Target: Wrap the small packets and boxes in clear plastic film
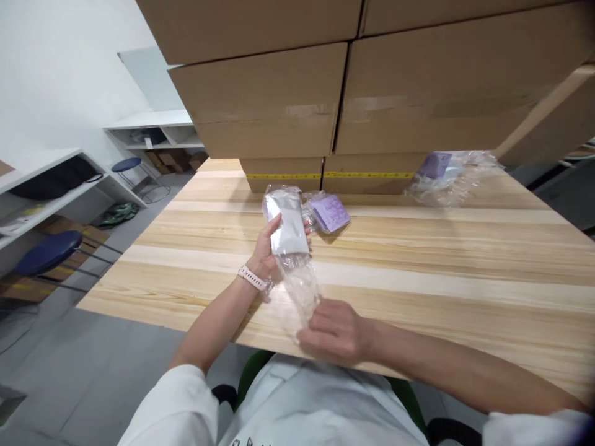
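While the left hand cups a packet, the right clutches plastic.

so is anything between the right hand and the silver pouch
Only the clear plastic, which the right hand grips by its near end. The silver pouch lies beyond, in the left hand. Nothing else visible stands between.

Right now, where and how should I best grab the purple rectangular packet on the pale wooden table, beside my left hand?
Probably pinch the purple rectangular packet by its right edge, coming from the right. That edge lies free, while crumpled clear plastic and your left hand crowd its left end and brown cardboard boxes stand behind.
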Tool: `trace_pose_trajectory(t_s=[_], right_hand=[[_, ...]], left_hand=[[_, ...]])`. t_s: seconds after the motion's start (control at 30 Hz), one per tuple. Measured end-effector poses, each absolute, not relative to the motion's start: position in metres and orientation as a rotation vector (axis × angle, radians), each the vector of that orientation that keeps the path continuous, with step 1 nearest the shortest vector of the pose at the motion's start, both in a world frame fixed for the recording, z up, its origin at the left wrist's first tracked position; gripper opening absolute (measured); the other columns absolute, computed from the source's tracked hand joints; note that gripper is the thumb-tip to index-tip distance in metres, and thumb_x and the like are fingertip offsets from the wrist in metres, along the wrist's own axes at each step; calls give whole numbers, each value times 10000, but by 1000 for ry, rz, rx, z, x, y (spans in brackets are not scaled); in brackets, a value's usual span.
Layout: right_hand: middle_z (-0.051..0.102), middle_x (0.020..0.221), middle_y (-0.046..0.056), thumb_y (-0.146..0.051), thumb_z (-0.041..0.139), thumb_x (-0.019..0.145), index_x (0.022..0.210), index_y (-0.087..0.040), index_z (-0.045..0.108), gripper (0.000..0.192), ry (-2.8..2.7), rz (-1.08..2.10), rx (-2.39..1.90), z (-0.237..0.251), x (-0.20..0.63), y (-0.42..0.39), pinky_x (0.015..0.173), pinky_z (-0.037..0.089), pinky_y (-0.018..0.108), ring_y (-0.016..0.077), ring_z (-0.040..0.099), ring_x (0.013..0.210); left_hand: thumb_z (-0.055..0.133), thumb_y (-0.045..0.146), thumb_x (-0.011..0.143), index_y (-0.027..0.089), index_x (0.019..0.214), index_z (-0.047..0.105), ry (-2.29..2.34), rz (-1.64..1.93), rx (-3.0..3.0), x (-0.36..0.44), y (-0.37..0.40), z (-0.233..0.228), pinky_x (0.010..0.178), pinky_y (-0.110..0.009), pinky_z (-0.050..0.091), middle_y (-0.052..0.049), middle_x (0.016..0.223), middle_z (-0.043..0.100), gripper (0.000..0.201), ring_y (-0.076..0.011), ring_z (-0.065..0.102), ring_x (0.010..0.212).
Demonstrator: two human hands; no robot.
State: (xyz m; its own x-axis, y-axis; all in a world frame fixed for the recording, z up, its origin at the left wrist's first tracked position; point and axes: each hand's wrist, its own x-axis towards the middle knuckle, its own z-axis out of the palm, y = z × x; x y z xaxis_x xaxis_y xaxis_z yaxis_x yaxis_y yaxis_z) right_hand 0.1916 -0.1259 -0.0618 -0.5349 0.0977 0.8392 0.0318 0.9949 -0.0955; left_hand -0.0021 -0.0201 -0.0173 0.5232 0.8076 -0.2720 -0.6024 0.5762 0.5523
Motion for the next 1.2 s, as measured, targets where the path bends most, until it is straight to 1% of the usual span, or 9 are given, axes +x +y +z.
trace_pose_trajectory(t_s=[0.1,0.2,0.33,0.43,0.67,0.8,0.93,1.0,1.2], right_hand=[[593,720,12,-233,605,959,1129,-187,656,184,-1958,187,-129,-60,197,-126,529,427,305,155,536,592],[684,1052,73,-329,605,979,1285,-266,598,312,-1609,624,-686,-59,208,-107,710,563,340,193,657,849],[674,1296,98,-584,800,797,1389,-289,559,704,-1255,1264,-949,-58,224,-93,912,595,427,272,676,1110],[699,1307,48,-514,920,663,1433,-329,549,875,-949,1401,-1084,-59,234,-99,1018,555,445,268,672,1157],[787,1045,32,-263,990,472,1072,-202,769,642,-514,1370,-1145,-54,259,-86,933,591,348,215,728,956],[787,999,23,-254,984,461,921,-200,776,507,-478,1231,-1131,-49,278,-78,868,609,316,205,731,926],[784,1045,24,-303,986,481,1006,-227,773,571,-614,1205,-1222,-55,298,-91,893,599,348,224,725,970],[778,1089,60,-378,970,543,1061,-218,770,578,-768,1254,-1327,-61,309,-101,934,583,407,260,719,1004],[685,1300,92,-515,720,888,1246,-303,698,417,-1335,561,-1541,-60,336,-122,1111,433,598,331,608,1245]], left_hand=[[627,578,884,93,1238,663,617,860,615,-10,-21,-7,780,-380,603,-132,990,761,602,-240,739,824],[724,526,832,125,1299,650,772,808,1079,-3,-32,4,884,-387,571,-139,1149,740,620,-265,718,981],[815,474,771,221,1477,522,978,623,2001,27,-59,4,1112,-546,425,-160,1458,582,806,-376,544,1304],[756,488,817,204,1567,392,1152,357,2361,47,-76,-10,1089,-626,408,-201,1492,528,881,-415,508,1304],[821,280,720,199,1629,228,1177,263,2504,41,-71,-30,1185,-607,354,-237,1682,282,1089,-430,325,1521],[629,77,759,229,1601,347,1316,476,2365,13,-55,-19,1004,-467,537,-157,1442,627,902,-322,637,1262],[537,32,776,218,1156,745,1462,510,2259,-21,-51,-8,855,-351,569,-44,1005,798,471,-238,749,923],[562,53,803,215,1063,765,1450,454,2320,-40,-57,-7,877,-355,569,-52,1048,794,368,-249,739,977],[689,364,931,261,1503,517,1243,286,2549,-77,-89,12,1145,-533,446,-137,1547,538,606,-335,499,1418]])
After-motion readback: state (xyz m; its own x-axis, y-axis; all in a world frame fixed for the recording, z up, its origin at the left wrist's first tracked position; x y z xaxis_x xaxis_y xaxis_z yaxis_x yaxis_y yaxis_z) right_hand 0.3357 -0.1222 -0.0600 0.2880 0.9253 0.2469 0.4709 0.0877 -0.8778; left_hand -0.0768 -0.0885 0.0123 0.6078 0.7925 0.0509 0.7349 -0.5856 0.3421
